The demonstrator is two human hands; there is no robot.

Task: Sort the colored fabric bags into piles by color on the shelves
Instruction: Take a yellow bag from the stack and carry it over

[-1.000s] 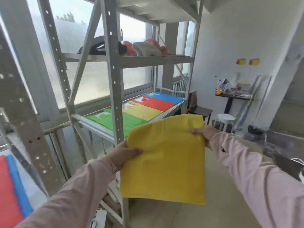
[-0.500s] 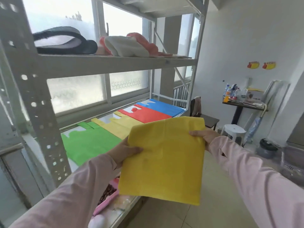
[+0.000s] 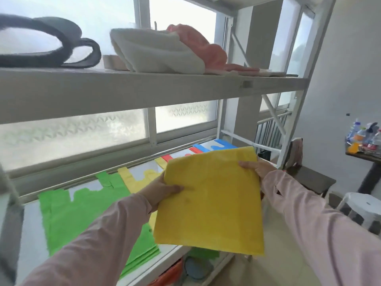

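Observation:
A flat yellow fabric bag (image 3: pixel 212 201) hangs in the air in front of the middle shelf. My left hand (image 3: pixel 160 190) pinches its left edge, thumb on top. My right hand (image 3: pixel 256 167) grips its upper right corner. Below and behind it, bags lie flat on the white shelf board (image 3: pixel 31 228): a green pile (image 3: pixel 72 211) at the left, a yellow pile (image 3: pixel 136 180) beside it, then red bags (image 3: pixel 177 156) and blue bags (image 3: pixel 214 145), both mostly hidden by the held bag.
The upper shelf beam (image 3: pixel 144 89) crosses just above, carrying a black strap (image 3: pixel 51 46), a white cloth (image 3: pixel 156 52) and a pink cloth (image 3: pixel 206 50). A grey upright (image 3: pixel 10 228) stands at the left. To the right are a dark stool (image 3: pixel 309 178), a white stool (image 3: pixel 362 207) and a table with bottles (image 3: pixel 365 137).
I have moved closer to the shelf and past the left upright. The held yellow bag now hangs over the yellow and red piles. Both hands keep the same hold.

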